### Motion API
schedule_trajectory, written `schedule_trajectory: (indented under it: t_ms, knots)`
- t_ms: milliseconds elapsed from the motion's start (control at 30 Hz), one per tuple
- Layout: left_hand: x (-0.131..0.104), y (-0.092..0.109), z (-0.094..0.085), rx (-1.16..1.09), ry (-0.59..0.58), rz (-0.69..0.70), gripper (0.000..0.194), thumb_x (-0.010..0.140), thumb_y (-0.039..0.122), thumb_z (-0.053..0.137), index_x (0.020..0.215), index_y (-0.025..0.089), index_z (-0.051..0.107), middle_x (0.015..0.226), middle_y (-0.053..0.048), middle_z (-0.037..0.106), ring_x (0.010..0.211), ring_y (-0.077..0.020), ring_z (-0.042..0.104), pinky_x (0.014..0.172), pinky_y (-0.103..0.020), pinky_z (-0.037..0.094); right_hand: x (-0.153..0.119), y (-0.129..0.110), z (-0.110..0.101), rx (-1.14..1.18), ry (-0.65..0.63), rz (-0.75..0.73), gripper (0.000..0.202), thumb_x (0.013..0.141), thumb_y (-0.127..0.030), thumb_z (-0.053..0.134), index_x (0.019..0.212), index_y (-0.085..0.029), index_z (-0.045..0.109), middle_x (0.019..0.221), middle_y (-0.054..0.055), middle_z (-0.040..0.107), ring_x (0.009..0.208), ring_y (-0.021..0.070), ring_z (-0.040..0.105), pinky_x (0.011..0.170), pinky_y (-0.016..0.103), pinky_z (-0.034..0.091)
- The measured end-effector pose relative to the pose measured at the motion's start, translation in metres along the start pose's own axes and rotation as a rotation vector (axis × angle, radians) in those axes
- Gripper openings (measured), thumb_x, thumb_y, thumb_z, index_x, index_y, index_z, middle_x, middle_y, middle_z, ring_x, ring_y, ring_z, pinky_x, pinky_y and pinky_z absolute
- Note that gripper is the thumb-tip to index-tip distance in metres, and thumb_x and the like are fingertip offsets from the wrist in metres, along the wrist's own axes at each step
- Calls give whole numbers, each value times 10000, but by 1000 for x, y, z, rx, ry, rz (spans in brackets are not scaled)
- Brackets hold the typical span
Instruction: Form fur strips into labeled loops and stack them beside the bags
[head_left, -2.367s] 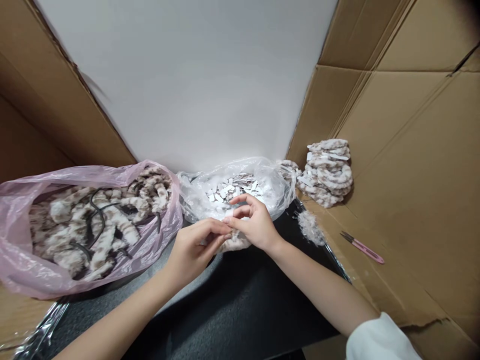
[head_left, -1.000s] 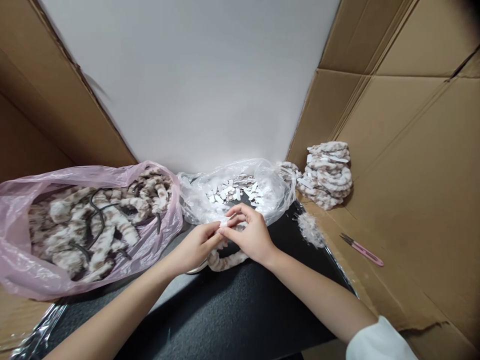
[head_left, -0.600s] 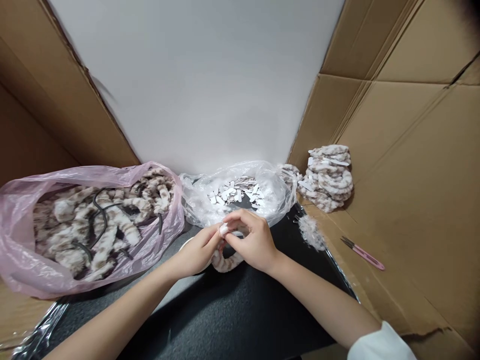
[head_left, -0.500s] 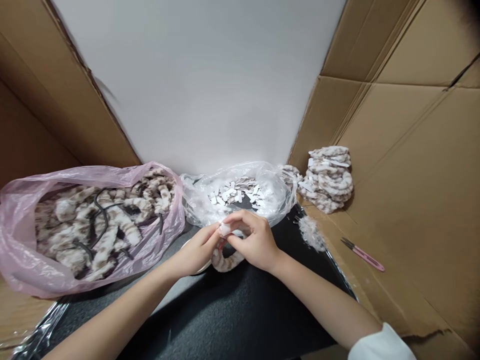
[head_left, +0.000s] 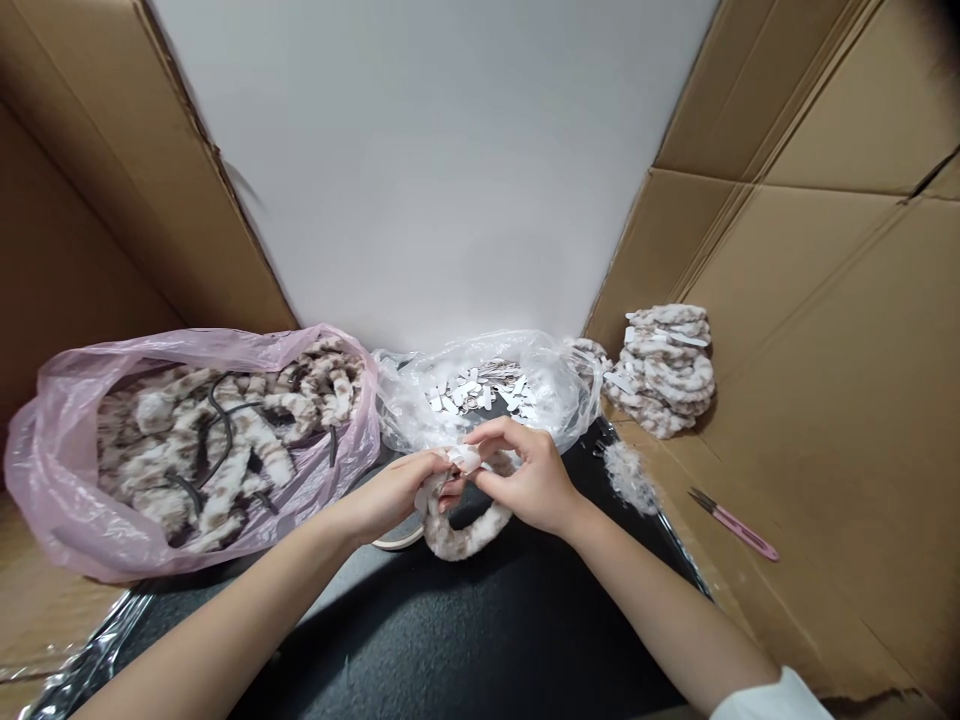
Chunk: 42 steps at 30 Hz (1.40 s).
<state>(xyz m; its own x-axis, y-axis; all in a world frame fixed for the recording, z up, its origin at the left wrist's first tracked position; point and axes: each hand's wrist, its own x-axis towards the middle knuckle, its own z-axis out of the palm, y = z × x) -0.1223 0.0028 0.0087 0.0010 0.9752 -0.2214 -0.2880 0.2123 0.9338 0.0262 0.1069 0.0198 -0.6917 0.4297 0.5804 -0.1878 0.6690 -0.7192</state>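
Observation:
A fluffy cream-and-brown furry loop (head_left: 465,540) hangs between my hands just above the dark table. My left hand (head_left: 401,492) is closed on the loop's upper left side, its thumb pressed near a small white tag (head_left: 465,458). My right hand (head_left: 529,482) pinches at the tag from the other side, thumb and fingers bent around the loop's upper right. Fingers partly hide the spot where tag and loop meet. Below my left hand, the pale rim of a round object (head_left: 401,541) shows on the table.
A pink plastic bag (head_left: 56,500) holding furry pieces and dark cords lies left. Behind my hands, a clear bag (head_left: 566,400) contains white tags. At right are stacked furry loops (head_left: 667,375), a whitish fluffy clump (head_left: 630,478) and pink-handled snips (head_left: 742,530). Cardboard walls (head_left: 825,350) stand alongside.
The view has shifted slightly, moving the scene right. More of the furry loop shows below my hands, and the white tag looks wider between my fingers. Both hands keep their hold.

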Motion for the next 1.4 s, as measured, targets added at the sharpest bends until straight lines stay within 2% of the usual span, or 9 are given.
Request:
schedule_trajectory:
  t_ms: [200, 367, 633, 733, 833, 933, 1000, 1100, 1400]
  knots:
    - [1, -1, 4, -175, 53, -5, 127, 695, 268, 554, 687, 146, 519, 579, 22, 415, 551, -113, 367, 555, -243, 321, -3, 1, 4, 16, -1, 10, 260, 675, -87, 591, 900, -209, 639, 749, -19, 692, 663, 122, 652, 579, 211, 463]
    - [1, -1, 6, -135, 46, 15, 247, 761, 394, 521, 694, 157, 511, 575, 28, 384, 556, -123, 356, 567, -257, 347, -5, 6, 8, 0, -26, 33, 274, 663, -69, 611, 895, -211, 645, 746, -23, 676, 636, 118, 616, 569, 219, 443]
    - [-6, 8, -8, 687, 166, 269, 318, 940, 449, 389, 807, 188, 511, 766, -1, 500, 715, -168, 459, 685, -285, 385, 6, 6, -17, 10, -276, -17, 337, 715, -92, 666, 1021, -229, 627, 839, 2, 685, 867, 170, 637, 865, 347, 484]
    - [-12, 13, -5, 988, 92, 298, 279, 964, 392, 382, 785, 200, 476, 730, 8, 507, 665, -164, 467, 650, -283, 357, 12, 5, -33, 134, -197, -31, 384, 764, -156, 662, 1129, -236, 573, 1031, 33, 673, 1020, 183, 622, 959, 370, 451]
    - [-14, 11, 5, 1250, 58, 411, 236, 960, 286, 400, 753, 202, 477, 674, 16, 515, 611, -160, 455, 646, -294, 327, 14, 11, -32, 161, -213, 105, 204, 869, -274, 590, 1064, -214, 598, 1043, 41, 667, 1041, 185, 619, 938, 352, 463]
    - [-14, 5, 11, 1473, 100, 580, 173, 938, 173, 407, 825, 193, 537, 750, -15, 582, 668, -176, 505, 688, -311, 323, 11, 20, -17, 234, -389, 365, 251, 911, -417, 525, 887, -183, 614, 748, 7, 653, 710, 149, 644, 628, 258, 508]
    - [-13, 2, 10, 1587, 150, 685, 175, 930, 138, 409, 869, 180, 567, 787, -33, 598, 691, -182, 518, 706, -318, 323, 8, 25, -6, 383, -449, 554, 320, 891, -491, 522, 802, -188, 576, 577, -27, 592, 482, 114, 563, 429, 204, 414]
    - [-11, 0, 6, 1653, 217, 823, 197, 943, 139, 410, 936, 173, 604, 823, -42, 613, 708, -174, 525, 735, -319, 327, 6, 27, 2, 601, -477, 770, 304, 840, -486, 579, 772, -192, 542, 514, -27, 608, 349, 91, 484, 351, 189, 361]
    - [-10, -7, 2, 1548, 257, 925, 196, 946, 158, 471, 1044, 209, 632, 913, -44, 659, 758, -157, 539, 765, -326, 327, 7, 34, 7, 822, -106, 929, 511, 531, -240, 852, 933, -166, 544, 613, -34, 647, 497, 102, 599, 484, 200, 479]
